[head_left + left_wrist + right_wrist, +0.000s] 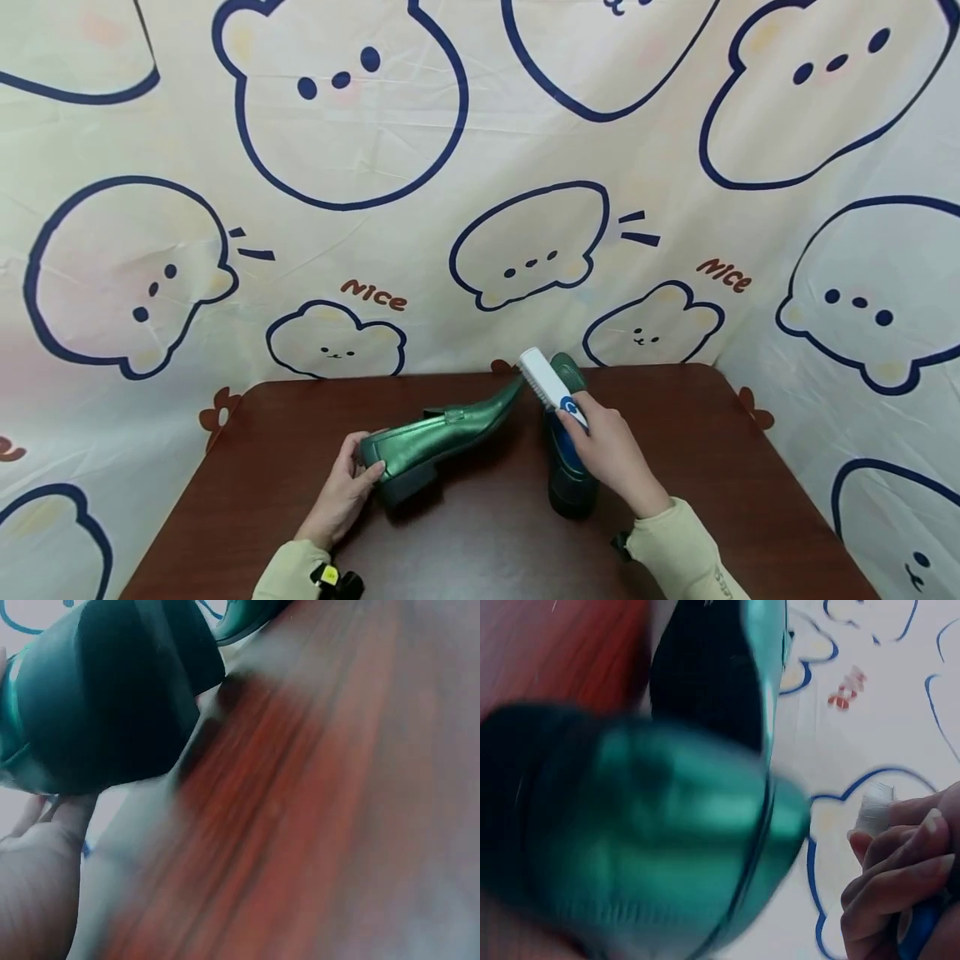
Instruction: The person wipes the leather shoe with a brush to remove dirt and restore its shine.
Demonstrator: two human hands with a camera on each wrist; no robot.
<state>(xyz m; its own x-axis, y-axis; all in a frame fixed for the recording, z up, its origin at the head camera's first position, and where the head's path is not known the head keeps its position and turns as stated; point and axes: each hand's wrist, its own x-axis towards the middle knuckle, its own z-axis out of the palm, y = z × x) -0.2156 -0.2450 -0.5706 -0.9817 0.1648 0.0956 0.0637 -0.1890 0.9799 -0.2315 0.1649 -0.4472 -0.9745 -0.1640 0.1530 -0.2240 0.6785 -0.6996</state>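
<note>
My left hand [347, 492] grips a shiny green loafer [427, 439] by its heel, thumb on the near side. The shoe is tilted, its toe pointing right and upward; its dark heel [127, 697] fills a corner of the left wrist view. In my right hand [611, 446] is a brush [545, 377] with a white head, pale bristles and a blue handle [919, 930]. The bristles are close to the loafer's toe; contact cannot be made out. Below the right hand, a second green loafer [573, 492] stands on the table, partly hidden by the hand and brush.
The dark brown wooden table [480, 550] has rounded far corners. Right behind it hangs a pale cloth [420, 342] printed with blue-outlined cartoon bears, which also runs along both sides.
</note>
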